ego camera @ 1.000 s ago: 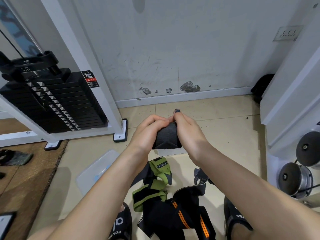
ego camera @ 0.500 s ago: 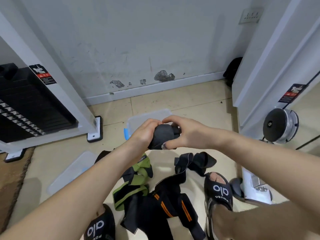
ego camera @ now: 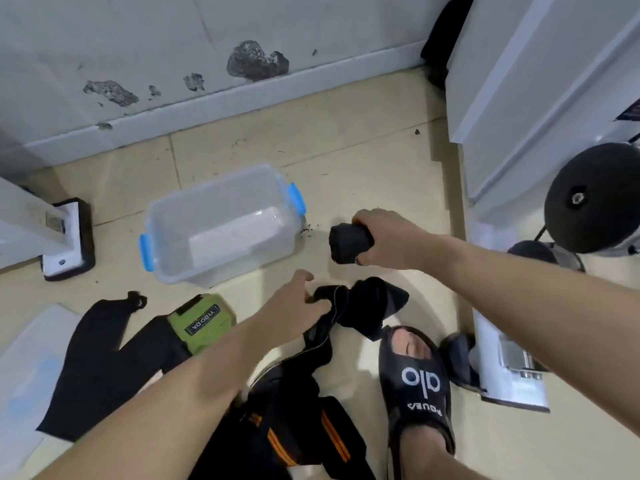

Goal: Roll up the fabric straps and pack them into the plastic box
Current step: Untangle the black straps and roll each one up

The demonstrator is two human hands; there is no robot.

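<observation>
A person's right hand (ego camera: 388, 242) curls its fingers round a rolled black strap (ego camera: 348, 244), held in the air just right of the plastic box (ego camera: 221, 225); the roll's long axis runs roughly left to right, its free end towards the box. The left hand (ego camera: 298, 303) rests loose fingers on a loose black strap (ego camera: 367, 311) on the floor (whether it pinches the cloth cannot be told). Near it lie a green strap (ego camera: 202, 322) and an orange-striped strap (ego camera: 301, 441). A black sandal (ego camera: 414, 382) stands to the right. The box sits open on beige floor tiles (ego camera: 346, 140) near a scuffed white wall (ego camera: 138, 46).
</observation>
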